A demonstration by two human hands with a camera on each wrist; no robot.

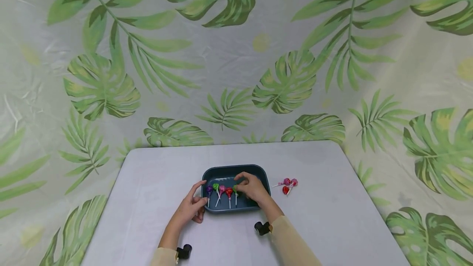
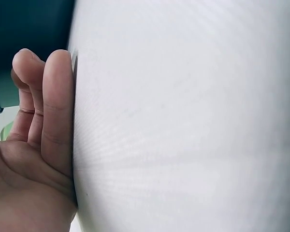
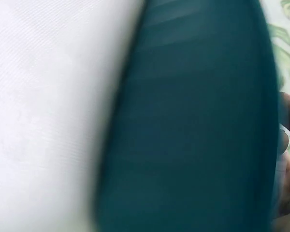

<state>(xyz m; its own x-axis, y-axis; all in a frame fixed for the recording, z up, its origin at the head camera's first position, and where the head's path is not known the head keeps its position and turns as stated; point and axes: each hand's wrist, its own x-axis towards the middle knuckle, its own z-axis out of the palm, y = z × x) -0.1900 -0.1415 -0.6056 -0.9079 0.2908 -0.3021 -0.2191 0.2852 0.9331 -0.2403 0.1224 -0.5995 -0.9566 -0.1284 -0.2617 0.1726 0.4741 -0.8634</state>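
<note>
A dark blue-green tray (image 1: 234,170) sits on the table with a row of several wrapped lollipops inside, heads up and sticks toward me. They are a purple lollipop (image 1: 209,189), a green one, a pink lollipop (image 1: 221,189), a red lollipop (image 1: 229,192) and another green lollipop (image 1: 235,192) at the right end. My left hand (image 1: 192,203) holds the tray's left side, thumb and index finger on the rim. Reaching over the right side, my right hand (image 1: 252,187) pinches the rightmost green lollipop; the contact is partly hidden. The right wrist view shows mostly the tray's outer wall (image 3: 193,121).
Right of the tray lie three loose lollipops: two pink lollipops (image 1: 294,182) and a red lollipop (image 1: 285,190). The white table (image 1: 155,175) ends at a leaf-print curtain (image 1: 236,73) behind. Each wrist wears a small black camera (image 1: 262,228).
</note>
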